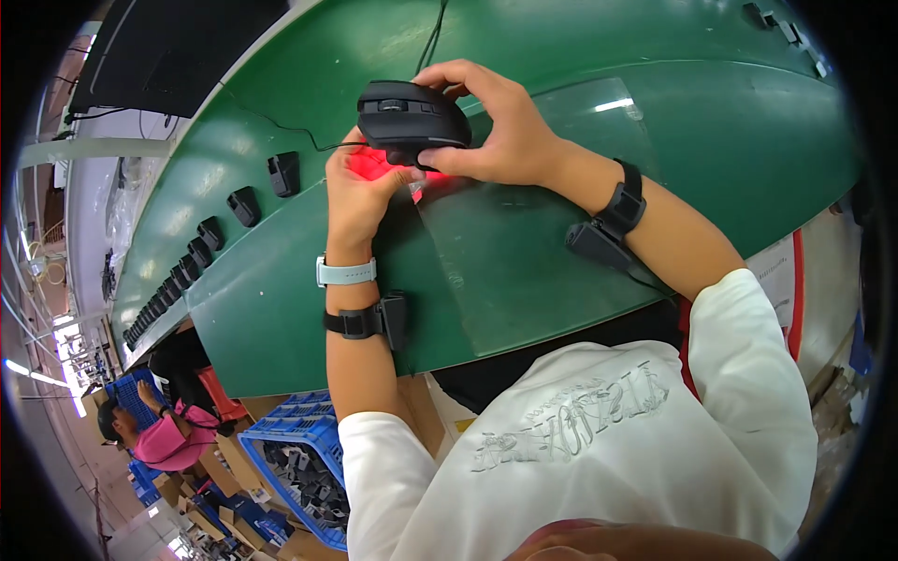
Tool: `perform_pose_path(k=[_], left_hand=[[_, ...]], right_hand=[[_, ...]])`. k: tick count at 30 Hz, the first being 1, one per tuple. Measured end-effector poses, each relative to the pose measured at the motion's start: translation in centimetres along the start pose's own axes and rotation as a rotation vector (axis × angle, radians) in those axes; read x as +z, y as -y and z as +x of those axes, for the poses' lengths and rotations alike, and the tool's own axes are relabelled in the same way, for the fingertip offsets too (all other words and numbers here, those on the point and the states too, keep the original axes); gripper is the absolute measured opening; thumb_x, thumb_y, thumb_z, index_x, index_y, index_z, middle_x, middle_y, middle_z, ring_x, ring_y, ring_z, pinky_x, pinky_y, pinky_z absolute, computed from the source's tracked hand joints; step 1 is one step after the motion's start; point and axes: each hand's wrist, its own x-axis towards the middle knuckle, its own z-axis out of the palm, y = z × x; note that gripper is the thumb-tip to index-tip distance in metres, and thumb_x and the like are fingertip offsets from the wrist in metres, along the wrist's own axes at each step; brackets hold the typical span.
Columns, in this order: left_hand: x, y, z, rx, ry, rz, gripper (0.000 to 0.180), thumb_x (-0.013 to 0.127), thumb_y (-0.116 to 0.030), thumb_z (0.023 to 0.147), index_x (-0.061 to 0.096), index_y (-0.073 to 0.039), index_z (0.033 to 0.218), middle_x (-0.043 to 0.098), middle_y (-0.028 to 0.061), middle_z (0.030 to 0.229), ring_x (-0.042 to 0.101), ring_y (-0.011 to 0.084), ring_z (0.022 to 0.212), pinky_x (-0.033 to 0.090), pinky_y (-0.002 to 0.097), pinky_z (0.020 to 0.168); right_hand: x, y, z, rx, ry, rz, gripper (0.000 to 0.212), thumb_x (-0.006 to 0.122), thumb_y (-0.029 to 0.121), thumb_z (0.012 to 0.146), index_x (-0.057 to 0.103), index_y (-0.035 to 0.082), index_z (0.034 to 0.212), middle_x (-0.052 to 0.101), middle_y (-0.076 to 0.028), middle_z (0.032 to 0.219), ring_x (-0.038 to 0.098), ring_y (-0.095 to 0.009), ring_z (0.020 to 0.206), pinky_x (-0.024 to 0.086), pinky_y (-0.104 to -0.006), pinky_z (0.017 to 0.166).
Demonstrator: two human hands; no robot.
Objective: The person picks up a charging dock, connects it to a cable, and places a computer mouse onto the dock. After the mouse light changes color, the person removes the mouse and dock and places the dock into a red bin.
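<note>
My right hand grips a black computer mouse, thumb on the near side and fingers over the far end. The mouse is raised above the green table, its scroll wheel facing left. Below and left of it, my left hand is cupped with the palm partly showing and the thumb apart from the fingers. Some of its fingertips are hidden behind the mouse. Red light glows on that palm. A thin black cable runs from the left toward the mouse and left hand.
A row of black block-shaped parts curves along the left of the green table. A clear sheet lies on it. A dark panel stands at upper left. Beside me is a blue crate of black parts. A person in pink is farther left.
</note>
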Motion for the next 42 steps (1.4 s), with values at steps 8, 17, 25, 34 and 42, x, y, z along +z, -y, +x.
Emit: perform_pose_path(k=[8,17,25,34,42], left_hand=[[-0.5,0.8,-0.4,0.036,0.015,0.006,0.046,0.07,0.013,0.068,0.063,0.004,0.112,0.07,0.0073,0.104,0.067,0.0164,0.094,0.058,0.0306,0.081],[0.1,0.4,-0.5,0.0,0.007,-0.15,0.042,0.069,0.016,0.071,0.057,0.008,0.111,0.071,0.0143,0.103,0.072,0.0213,0.084,0.063,0.0354,0.073],[0.4,0.5,-0.1,0.084,0.116,-0.301,0.062,0.077,-0.001,0.078,0.047,0.009,0.131,0.065,0.0195,0.12,0.07,0.03,0.1,0.061,0.0409,0.083],[-0.9,0.7,0.8,0.201,-0.193,0.152,0.051,0.066,0.001,0.095,0.046,0.0,0.142,0.063,0.0119,0.122,0.064,0.0182,0.105,0.053,0.0297,0.086],[-1.2,2.0,0.9,0.432,-0.36,0.426,0.031,0.084,-0.002,0.082,0.07,0.002,0.109,0.072,0.0101,0.107,0.068,0.0136,0.09,0.055,0.027,0.078]], right_hand=[[-0.1,1.0,-0.5,-0.08,-0.043,-0.036,0.069,0.091,0.02,0.071,0.058,0.006,0.13,0.065,-0.011,0.119,0.064,-0.025,0.103,0.053,-0.0357,0.092],[-0.1,0.9,-0.5,-0.108,-0.057,-0.017,0.072,0.093,0.022,0.069,0.058,0.005,0.129,0.065,-0.012,0.12,0.065,-0.027,0.105,0.054,-0.0369,0.093],[0.3,1.2,-0.9,0.04,-0.117,0.189,0.07,0.09,0.021,0.071,0.057,0.004,0.13,0.064,-0.011,0.123,0.064,-0.026,0.11,0.053,-0.0389,0.097],[-1.5,1.5,-1.3,0.243,0.735,0.339,0.058,0.076,0.021,0.059,0.062,0.006,0.114,0.066,-0.012,0.1,0.063,-0.031,0.095,0.05,-0.0382,0.084],[-0.8,0.9,-1.7,-0.077,0.717,0.226,0.057,0.086,0.039,0.068,0.065,0.006,0.109,0.063,-0.012,0.098,0.061,-0.031,0.091,0.049,-0.0405,0.081]])
